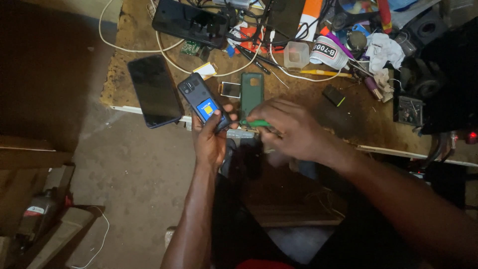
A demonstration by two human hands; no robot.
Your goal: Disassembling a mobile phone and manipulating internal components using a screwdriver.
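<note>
My left hand (210,142) grips a dark phone (203,101) by its lower end, back side up, with a blue sticker on it. My right hand (290,130) holds a green-handled tool (254,123) whose tip points at the phone's lower edge, next to my left thumb. Both hands hover over the front edge of a worn wooden workbench (348,119). A green phone case (251,91) lies on the bench just behind my hands, with a small square part (230,89) beside it.
A larger black phone (155,91) lies at the bench's left corner, overhanging the edge. Another dark device (191,23), white cables (164,50), a clear plastic cup (296,54), a tape roll (329,52), rags and tools crowd the back. Concrete floor lies to the left.
</note>
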